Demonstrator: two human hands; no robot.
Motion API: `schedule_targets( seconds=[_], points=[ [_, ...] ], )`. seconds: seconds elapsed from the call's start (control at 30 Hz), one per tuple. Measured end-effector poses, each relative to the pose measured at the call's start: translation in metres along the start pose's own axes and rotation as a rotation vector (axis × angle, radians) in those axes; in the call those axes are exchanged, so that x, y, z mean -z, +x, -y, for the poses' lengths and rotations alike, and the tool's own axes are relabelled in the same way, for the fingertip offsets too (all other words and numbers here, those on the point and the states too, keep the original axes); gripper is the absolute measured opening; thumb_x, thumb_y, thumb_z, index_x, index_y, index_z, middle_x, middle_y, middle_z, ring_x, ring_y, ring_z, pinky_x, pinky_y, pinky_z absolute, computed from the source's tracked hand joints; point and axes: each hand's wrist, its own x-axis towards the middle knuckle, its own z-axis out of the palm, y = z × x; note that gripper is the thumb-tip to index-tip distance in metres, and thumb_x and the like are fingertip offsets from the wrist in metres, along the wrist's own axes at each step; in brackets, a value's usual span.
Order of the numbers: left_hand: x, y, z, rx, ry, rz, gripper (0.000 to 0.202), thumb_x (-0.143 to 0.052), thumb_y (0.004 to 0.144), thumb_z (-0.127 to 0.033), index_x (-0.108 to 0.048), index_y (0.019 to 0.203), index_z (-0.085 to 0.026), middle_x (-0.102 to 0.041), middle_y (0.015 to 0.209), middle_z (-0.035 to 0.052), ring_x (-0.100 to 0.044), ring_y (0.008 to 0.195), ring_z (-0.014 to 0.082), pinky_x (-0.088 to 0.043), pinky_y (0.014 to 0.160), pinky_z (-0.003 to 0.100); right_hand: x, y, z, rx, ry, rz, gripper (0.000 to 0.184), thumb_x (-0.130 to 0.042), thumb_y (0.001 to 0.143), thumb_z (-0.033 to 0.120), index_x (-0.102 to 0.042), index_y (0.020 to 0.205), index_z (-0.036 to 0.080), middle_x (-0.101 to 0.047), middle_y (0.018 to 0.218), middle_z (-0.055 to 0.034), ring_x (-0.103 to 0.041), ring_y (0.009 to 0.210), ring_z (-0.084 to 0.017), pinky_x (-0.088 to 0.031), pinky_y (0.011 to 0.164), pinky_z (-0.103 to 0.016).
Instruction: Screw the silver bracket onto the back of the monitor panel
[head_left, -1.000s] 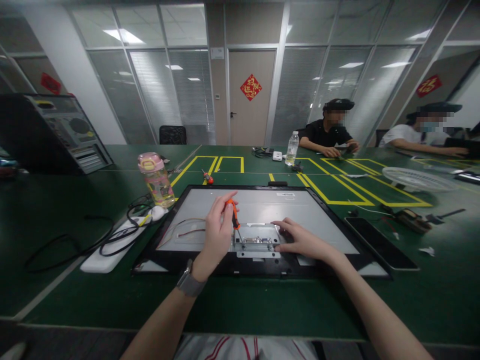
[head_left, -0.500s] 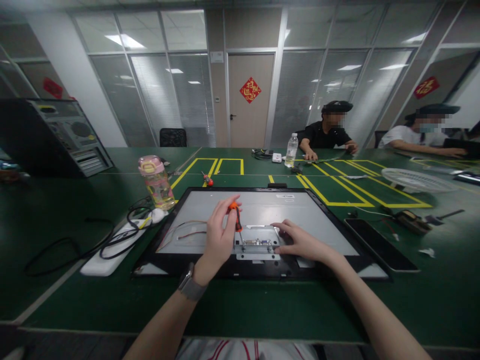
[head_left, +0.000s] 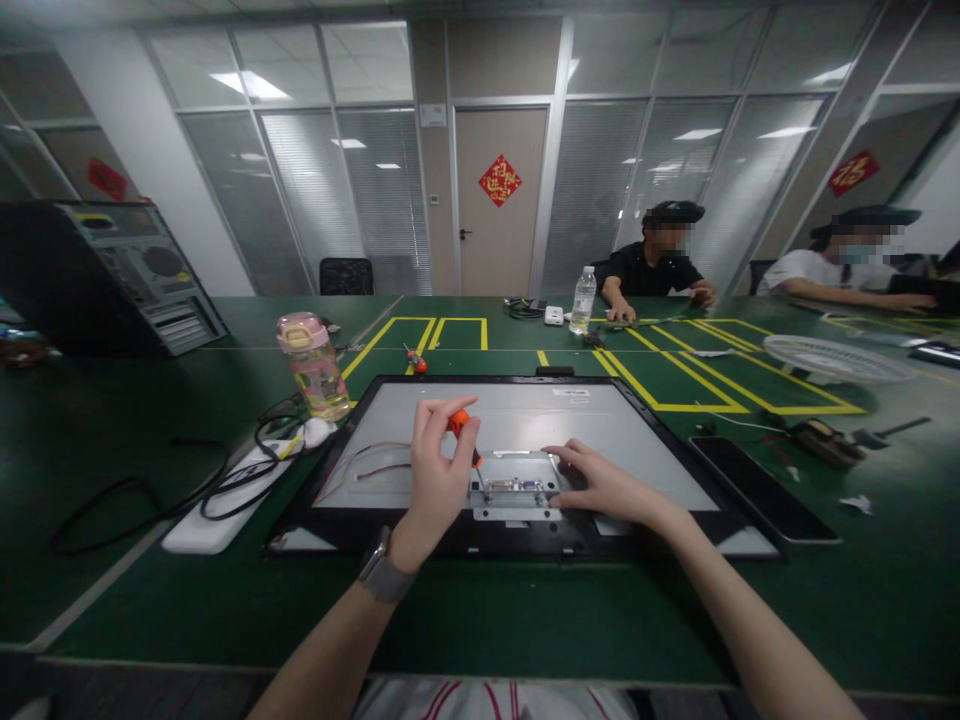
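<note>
A monitor panel (head_left: pixel 615 430) lies face down on the green table, black frame around a pale grey back. A small metal cover plate (head_left: pixel 517 485) sits at its near middle. My left hand (head_left: pixel 437 470) is closed round an orange-handled screwdriver (head_left: pixel 463 430), its tip down at the plate's left edge. My right hand (head_left: pixel 600 483) rests with fingers spread flat on the plate's right side. Thin coloured wires (head_left: pixel 367 462) run across the panel to the left of my left hand.
A pink-lidded bottle (head_left: pixel 311 363), a white slab (head_left: pixel 225 495) with black cables (head_left: pixel 187 480) and a computer case (head_left: pixel 112 275) stand to the left. A red screwdriver (head_left: pixel 414 358), a water bottle (head_left: pixel 582 298), a fan grille (head_left: pixel 832 357) and a dark strip (head_left: pixel 757 487) lie beyond and right. Two people sit at the far right.
My left hand has turned its fingers round the screwdriver handle, which now leans more to the left. My right hand stays on the plate.
</note>
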Motion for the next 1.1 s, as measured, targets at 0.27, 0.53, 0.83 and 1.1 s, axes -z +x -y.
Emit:
schedule_targets(
  seconds=[0.27, 0.53, 0.83, 1.1],
  points=[
    [0.0014, -0.0020, 0.0013, 0.058, -0.185, 0.025, 0.022, -0.044, 0.094, -0.027, -0.065, 0.096, -0.019, -0.056, 0.092, 0.0044, -0.057, 0.086, 0.0173, -0.046, 0.079, 0.029, 0.0009, 0.0013, -0.0002, -0.002, -0.002, -0.002, 0.062, -0.066, 0.075, 0.040, -0.049, 0.132, 0.020, -0.051, 0.108, -0.0075, -0.056, 0.099, -0.024, -0.045, 0.091, -0.035],
    [0.0027, 0.0011, -0.0019, 0.043, -0.150, 0.012, 0.020, -0.048, 0.093, -0.028, -0.065, 0.098, -0.020, -0.057, 0.087, 0.0037, -0.056, 0.080, 0.0162, -0.045, 0.072, 0.028, 0.0004, 0.0008, -0.0002, -0.003, 0.009, -0.004, 0.062, -0.066, 0.076, 0.041, -0.049, 0.131, 0.022, -0.051, 0.109, -0.0076, -0.056, 0.098, -0.024, -0.045, 0.090, -0.036],
    [0.0017, 0.0017, 0.0008, -0.008, -0.070, -0.032, 0.015, -0.059, 0.086, -0.030, -0.070, 0.092, -0.022, -0.054, 0.086, 0.0028, -0.054, 0.081, 0.0163, -0.045, 0.074, 0.028, 0.0009, 0.0002, 0.0009, -0.004, 0.010, -0.006, 0.062, -0.066, 0.075, 0.041, -0.049, 0.131, 0.022, -0.051, 0.109, -0.0077, -0.055, 0.100, -0.025, -0.044, 0.092, -0.037],
    [0.0024, -0.0004, -0.0018, 0.077, -0.224, 0.044, 0.029, -0.038, 0.097, -0.029, -0.064, 0.102, -0.017, -0.063, 0.090, 0.0061, -0.061, 0.087, 0.0179, -0.047, 0.078, 0.030, -0.0001, 0.0018, -0.0016, 0.004, 0.002, -0.013, 0.064, -0.067, 0.075, 0.042, -0.049, 0.132, 0.018, -0.051, 0.109, -0.0087, -0.055, 0.099, -0.025, -0.044, 0.090, -0.037]
  ],
)
